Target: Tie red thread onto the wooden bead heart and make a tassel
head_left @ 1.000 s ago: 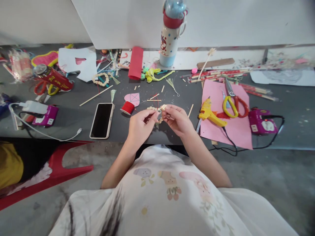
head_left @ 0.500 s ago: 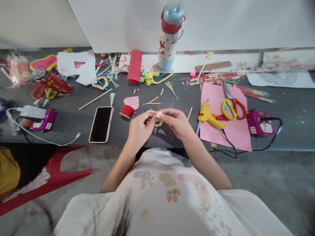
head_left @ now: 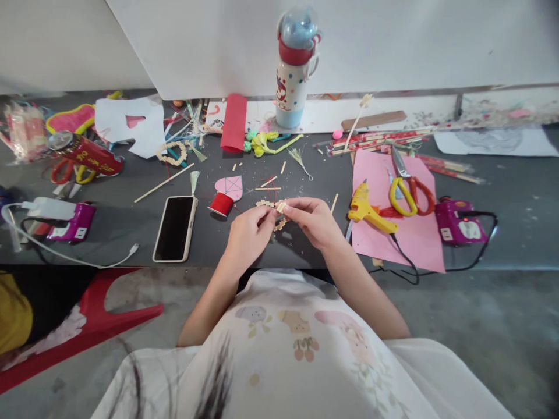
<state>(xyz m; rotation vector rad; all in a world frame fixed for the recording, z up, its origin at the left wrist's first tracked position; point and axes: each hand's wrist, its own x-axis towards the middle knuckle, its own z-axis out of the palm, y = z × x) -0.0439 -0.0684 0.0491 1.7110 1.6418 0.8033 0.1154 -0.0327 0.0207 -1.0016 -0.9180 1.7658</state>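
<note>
My left hand (head_left: 250, 234) and my right hand (head_left: 313, 221) meet over the dark table, thumbs and fingers pinched. Between the fingertips is a small cluster of short pale wooden stick pieces (head_left: 281, 207), gripped from both sides. Beneath it, partly hidden by my hands, lies a ring of short stick pieces (head_left: 279, 224). Just beyond are loose thin sticks (head_left: 268, 188) and red thread. A red thread spool (head_left: 220, 204) stands left of my left hand, touching a pink heart-shaped paper (head_left: 229, 186) with pen lines.
To the left lie a phone (head_left: 175, 229), a red drink can (head_left: 87, 153) and another stick ring (head_left: 172, 153). On the right, a yellow glue gun (head_left: 371, 210) and scissors (head_left: 406, 186) rest on pink paper (head_left: 399, 250). A tall bottle (head_left: 292, 87) stands at the back.
The view has shifted slightly, so everything sits a little lower and further left. My hands keep their pinch on the stick cluster, which is tilted slightly differently.
</note>
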